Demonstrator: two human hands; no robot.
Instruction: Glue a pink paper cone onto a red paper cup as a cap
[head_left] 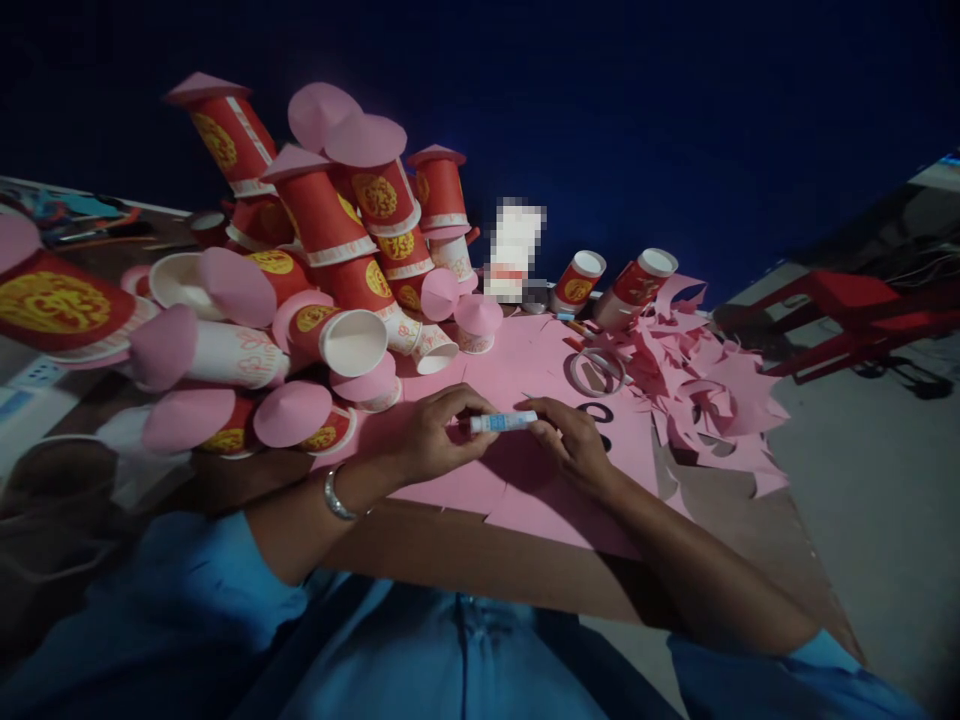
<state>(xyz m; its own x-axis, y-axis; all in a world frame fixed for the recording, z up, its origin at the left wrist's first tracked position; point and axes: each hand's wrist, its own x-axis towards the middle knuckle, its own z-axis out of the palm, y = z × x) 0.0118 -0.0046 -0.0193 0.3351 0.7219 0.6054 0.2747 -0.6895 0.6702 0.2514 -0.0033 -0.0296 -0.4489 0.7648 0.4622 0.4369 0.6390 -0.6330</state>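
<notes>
A small white and blue tube lies level between my two hands, above pink paper spread on the table. My left hand grips its left end between thumb and fingers, with a silver bangle on that wrist. At the tube's right end, my right hand pinches the tip with thumb and forefinger. Black-handled scissors lie just beyond my right hand, their blades partly hidden.
Red and gold paper cups with pink cone tops are heaped at the left. Pink paper scraps pile up at the right, beside a tape roll. Two cups stand at the back. A red stool is beyond the table.
</notes>
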